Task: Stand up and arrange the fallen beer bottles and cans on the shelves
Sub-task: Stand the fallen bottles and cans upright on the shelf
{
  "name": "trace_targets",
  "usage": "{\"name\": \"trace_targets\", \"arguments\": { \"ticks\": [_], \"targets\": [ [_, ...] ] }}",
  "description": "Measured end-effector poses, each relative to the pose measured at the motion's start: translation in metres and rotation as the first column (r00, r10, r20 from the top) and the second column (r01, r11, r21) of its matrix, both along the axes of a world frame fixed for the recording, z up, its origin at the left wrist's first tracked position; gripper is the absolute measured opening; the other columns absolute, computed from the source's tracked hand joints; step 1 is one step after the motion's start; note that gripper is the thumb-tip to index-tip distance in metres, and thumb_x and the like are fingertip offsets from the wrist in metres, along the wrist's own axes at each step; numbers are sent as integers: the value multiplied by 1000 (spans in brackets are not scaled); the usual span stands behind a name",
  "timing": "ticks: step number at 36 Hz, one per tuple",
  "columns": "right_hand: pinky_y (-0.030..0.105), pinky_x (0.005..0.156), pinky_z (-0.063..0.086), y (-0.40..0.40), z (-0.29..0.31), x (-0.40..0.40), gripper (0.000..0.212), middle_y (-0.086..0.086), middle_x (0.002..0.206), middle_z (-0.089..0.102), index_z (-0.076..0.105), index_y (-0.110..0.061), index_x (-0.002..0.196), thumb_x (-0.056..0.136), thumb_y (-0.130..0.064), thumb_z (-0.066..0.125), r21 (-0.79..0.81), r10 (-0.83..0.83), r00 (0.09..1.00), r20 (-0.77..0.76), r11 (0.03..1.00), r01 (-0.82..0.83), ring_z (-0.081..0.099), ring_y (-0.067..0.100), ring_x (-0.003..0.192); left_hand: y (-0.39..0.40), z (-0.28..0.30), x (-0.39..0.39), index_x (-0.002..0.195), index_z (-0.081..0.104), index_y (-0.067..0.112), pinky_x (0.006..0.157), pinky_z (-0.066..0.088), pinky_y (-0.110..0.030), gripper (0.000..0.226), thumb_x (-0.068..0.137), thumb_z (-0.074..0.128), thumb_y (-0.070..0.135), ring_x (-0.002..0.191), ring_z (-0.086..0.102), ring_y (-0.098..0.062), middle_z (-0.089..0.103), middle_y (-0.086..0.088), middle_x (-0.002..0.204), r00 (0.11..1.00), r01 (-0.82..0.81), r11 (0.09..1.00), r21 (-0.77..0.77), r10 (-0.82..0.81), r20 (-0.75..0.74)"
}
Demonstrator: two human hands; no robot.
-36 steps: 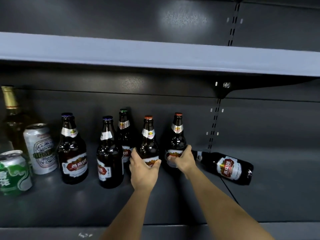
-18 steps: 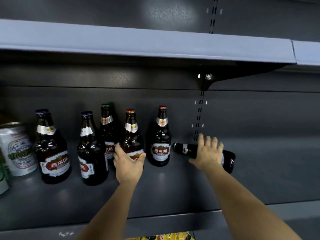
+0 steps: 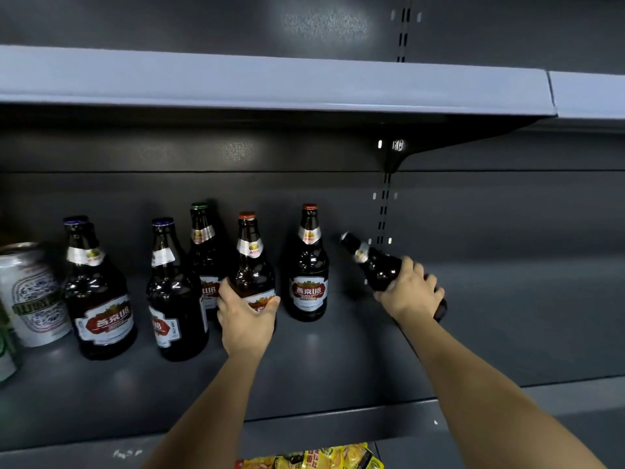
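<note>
Several dark brown beer bottles with red and white labels stand on the dark grey shelf (image 3: 338,374). My left hand (image 3: 247,318) grips the base of an upright orange-capped bottle (image 3: 250,262) in the middle of the row. To its right an upright bottle (image 3: 308,265) stands free. My right hand (image 3: 411,291) holds a tilted bottle (image 3: 372,262) by its body, neck pointing up and to the left, base raised off the shelf. Two blue-capped bottles (image 3: 96,292) (image 3: 170,292) and a green-capped bottle (image 3: 202,245) stand to the left.
A white patterned can (image 3: 32,296) stands at the left, with a green can (image 3: 5,350) cut off by the frame edge. The upper shelf (image 3: 270,84) overhangs close above the bottle tops. The shelf surface right of the slotted upright (image 3: 384,214) is bare. Yellow snack packs (image 3: 314,458) lie below.
My right hand has closed on the fallen bottle and tipped its neck upward off the shelf. My left hand stays on the orange-capped bottle. The view has shifted to the right.
</note>
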State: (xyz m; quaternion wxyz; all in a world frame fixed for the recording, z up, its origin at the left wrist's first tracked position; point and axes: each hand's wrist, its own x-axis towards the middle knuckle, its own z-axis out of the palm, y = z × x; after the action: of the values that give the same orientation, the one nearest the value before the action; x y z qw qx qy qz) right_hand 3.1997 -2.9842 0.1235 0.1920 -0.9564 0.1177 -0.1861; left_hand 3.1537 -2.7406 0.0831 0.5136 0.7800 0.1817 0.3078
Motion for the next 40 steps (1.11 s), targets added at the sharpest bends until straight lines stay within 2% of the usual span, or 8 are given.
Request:
{"name": "trace_targets", "arguments": {
  "ticks": [4,8,12,20,24,28,33,40],
  "targets": [
    [42,92,45,-4,16,-3,70,6,128,51,38,-10,128,77,-32,80,481,68,986,153,866,-134,52,33,117,0,1,0,148,20,15,102,39,-54,96,76,81,28,136,33,-32,37,-12,146,1000,-3,1000,4,3,0],
    [38,92,47,5,16,-5,58,1,104,58,40,-13,118,78,-28,80,667,64,978,200,722,-184,58,27,105,0,0,0,148,21,16,100,40,-55,96,75,81,28,136,33,-33,38,-12,145,1000,-6,1000,1,6,-1],
    [26,74,46,17,7,-8,53,-6,87,53,40,-17,116,80,-23,78,669,151,971,187,704,-238,54,16,84,0,0,0,149,20,15,101,40,-54,96,76,81,27,136,32,-33,36,-13,146,1000,1,1000,-5,-1,-1],
    [38,92,47,32,-8,4,60,4,121,55,38,-20,120,78,-27,80,623,232,957,174,727,-289,55,24,110,1,2,-2,149,20,14,102,40,-53,97,75,82,27,136,33,-32,37,-13,146,1000,14,1000,-6,-14,-3],
    [33,83,52,27,-18,5,88,0,128,49,27,-22,140,73,-18,83,631,261,955,139,720,-289,56,20,108,2,4,-3,150,17,15,102,39,-52,99,76,81,31,138,32,-32,35,-12,149,999,34,999,4,-34,-36],
    [49,101,47,14,-54,22,115,3,135,48,18,-31,146,57,-19,90,622,262,960,98,737,-264,54,24,120,3,3,-9,152,14,18,100,41,-52,102,76,81,33,135,36,-34,34,-14,148,998,32,999,9,-31,-62],
    [51,105,42,12,-49,-7,111,3,142,45,13,-28,150,66,-25,86,562,260,960,101,781,-271,47,26,130,-7,-11,-31,147,26,7,95,41,-53,90,78,79,30,131,35,-38,38,-20,141,991,-110,994,25,111,-79],
    [44,105,38,2,-41,-50,84,7,148,38,15,-15,152,86,-23,66,326,225,970,86,914,-241,39,28,133,-27,-6,-54,109,48,4,80,43,-46,42,81,74,19,112,48,-39,50,-19,114,980,-191,975,110,195,-28]
  ]
}}
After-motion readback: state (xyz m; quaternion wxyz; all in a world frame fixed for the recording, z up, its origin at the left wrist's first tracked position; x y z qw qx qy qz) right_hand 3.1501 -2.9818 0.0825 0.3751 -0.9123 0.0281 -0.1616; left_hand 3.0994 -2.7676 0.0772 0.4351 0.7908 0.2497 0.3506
